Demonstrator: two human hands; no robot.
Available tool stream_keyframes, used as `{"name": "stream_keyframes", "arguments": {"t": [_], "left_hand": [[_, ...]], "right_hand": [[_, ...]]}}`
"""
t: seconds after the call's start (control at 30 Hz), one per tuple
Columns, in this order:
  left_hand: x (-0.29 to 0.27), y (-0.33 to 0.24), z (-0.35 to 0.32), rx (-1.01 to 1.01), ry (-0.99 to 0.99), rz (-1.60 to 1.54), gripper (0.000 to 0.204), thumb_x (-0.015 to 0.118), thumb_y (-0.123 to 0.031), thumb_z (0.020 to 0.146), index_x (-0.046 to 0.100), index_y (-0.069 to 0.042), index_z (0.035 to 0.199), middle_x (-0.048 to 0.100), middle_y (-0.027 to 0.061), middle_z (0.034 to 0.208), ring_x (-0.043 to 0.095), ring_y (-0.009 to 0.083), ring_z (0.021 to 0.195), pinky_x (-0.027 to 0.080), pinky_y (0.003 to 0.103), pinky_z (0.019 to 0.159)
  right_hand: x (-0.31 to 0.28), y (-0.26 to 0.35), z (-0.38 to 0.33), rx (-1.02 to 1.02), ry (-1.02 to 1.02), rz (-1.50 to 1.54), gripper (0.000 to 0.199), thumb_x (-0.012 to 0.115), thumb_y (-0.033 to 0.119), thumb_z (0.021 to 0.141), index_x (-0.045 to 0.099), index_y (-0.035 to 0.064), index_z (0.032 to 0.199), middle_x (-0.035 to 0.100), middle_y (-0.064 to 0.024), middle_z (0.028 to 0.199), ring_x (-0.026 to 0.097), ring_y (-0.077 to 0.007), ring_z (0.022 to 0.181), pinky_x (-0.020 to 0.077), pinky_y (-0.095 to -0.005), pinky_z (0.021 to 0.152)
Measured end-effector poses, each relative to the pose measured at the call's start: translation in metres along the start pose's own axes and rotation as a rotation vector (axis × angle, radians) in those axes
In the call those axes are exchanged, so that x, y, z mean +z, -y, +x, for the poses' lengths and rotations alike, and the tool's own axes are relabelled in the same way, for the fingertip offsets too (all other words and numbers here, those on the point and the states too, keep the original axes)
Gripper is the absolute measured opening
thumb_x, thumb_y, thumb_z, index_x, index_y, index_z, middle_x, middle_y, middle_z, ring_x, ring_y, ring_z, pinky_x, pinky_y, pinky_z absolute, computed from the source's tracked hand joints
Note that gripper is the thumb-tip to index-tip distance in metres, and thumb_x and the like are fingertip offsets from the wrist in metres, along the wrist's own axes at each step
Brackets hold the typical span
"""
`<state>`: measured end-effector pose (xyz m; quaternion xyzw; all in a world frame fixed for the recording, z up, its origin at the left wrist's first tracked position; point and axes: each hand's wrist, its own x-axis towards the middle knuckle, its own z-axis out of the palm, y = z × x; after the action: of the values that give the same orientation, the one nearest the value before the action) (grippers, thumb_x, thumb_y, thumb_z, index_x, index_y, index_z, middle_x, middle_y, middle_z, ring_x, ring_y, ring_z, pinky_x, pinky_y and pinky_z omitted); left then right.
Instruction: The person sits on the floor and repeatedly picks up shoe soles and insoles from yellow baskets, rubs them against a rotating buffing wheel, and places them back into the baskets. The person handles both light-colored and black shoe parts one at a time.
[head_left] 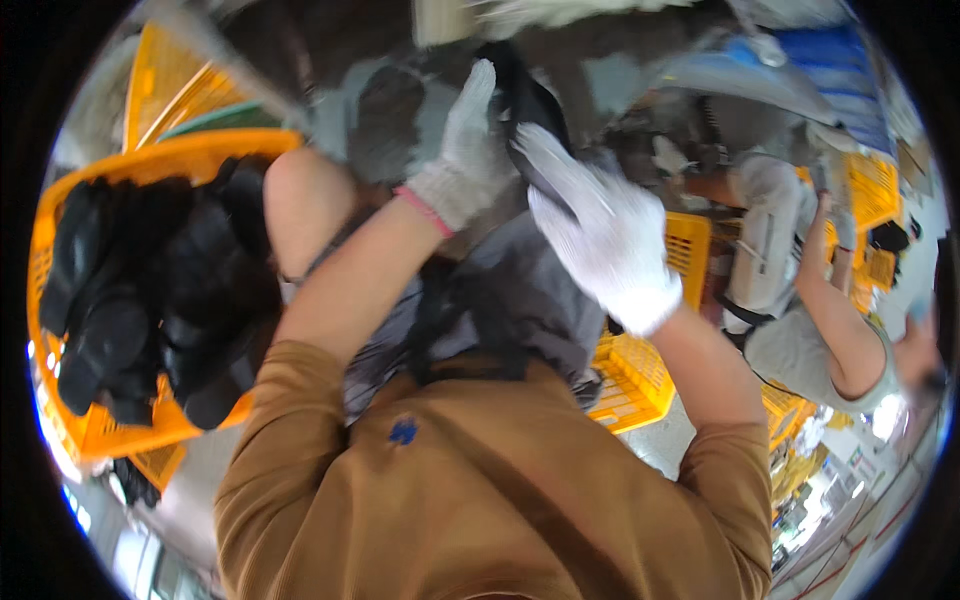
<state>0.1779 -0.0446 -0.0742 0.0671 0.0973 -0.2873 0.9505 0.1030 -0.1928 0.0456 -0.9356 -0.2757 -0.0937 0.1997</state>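
Both of my hands wear white knit gloves and are raised in front of my lap. Between them stands a long, narrow black shoe-like piece (538,108), blurred by motion, its exact kind unclear. My right hand (610,235) grips its lower end, fingers lying along the side nearer me. At its left edge is my left hand (465,160), with one digit stretched upward and the other fingers mostly hidden. Whether the left hand grips the piece cannot be made out. A pink band circles my left wrist.
By my left leg, a yellow crate (190,140) is heaped with black shoe-like pieces (110,330). Another yellow crate (640,375) is beside my right leg. A grey, stained work surface (390,110) lies ahead. At the right, a co-worker (820,340) sits near more yellow crates.
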Motion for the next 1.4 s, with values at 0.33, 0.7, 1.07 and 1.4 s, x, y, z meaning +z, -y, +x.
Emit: {"name": "stream_keyframes", "arguments": {"t": [0.33,0.7,1.07,1.4], "left_hand": [[0.008,-0.047,0.043,0.445,-0.342,0.394,0.070,0.059,-0.069,0.102,0.066,-0.005,0.130,0.072,0.0162,0.119,0.072,0.0306,0.108,0.060,0.049,0.091],[-0.020,-0.053,0.063,0.183,-0.163,0.182,0.088,0.044,-0.083,0.101,0.061,-0.004,0.136,0.072,0.0180,0.110,0.073,0.0329,0.098,0.062,0.049,0.089],[-0.025,-0.037,0.053,0.140,0.063,0.225,0.078,0.045,-0.074,0.102,0.059,-0.004,0.134,0.066,0.0171,0.107,0.066,0.0349,0.097,0.056,0.053,0.092],[-0.056,-0.011,0.036,0.408,-0.255,0.487,0.061,0.045,-0.049,0.113,0.055,-0.001,0.150,0.068,0.0185,0.138,0.066,0.0275,0.127,0.051,0.043,0.112]], "right_hand": [[0.096,-0.015,0.063,0.214,-0.318,-0.066,0.030,0.079,0.028,0.097,0.077,0.0086,0.119,0.079,-0.0136,0.102,0.076,-0.0372,0.083,0.0609,-0.0419,0.075],[0.030,0.024,0.087,0.494,0.244,0.546,0.094,0.088,0.036,0.080,0.049,0.0076,0.160,0.057,-0.0270,0.155,0.054,-0.0452,0.145,0.0434,-0.0438,0.122],[0.050,0.026,-0.003,0.238,-0.015,0.116,0.083,0.089,0.029,0.079,0.057,-0.0048,0.148,0.064,-0.0309,0.144,0.065,-0.0434,0.131,0.0525,-0.0478,0.112],[0.037,0.013,0.092,0.503,0.257,0.625,0.058,0.083,0.051,0.086,0.078,0.0018,0.116,0.080,-0.0160,0.097,0.079,-0.0279,0.094,0.0590,-0.0396,0.087]]}}
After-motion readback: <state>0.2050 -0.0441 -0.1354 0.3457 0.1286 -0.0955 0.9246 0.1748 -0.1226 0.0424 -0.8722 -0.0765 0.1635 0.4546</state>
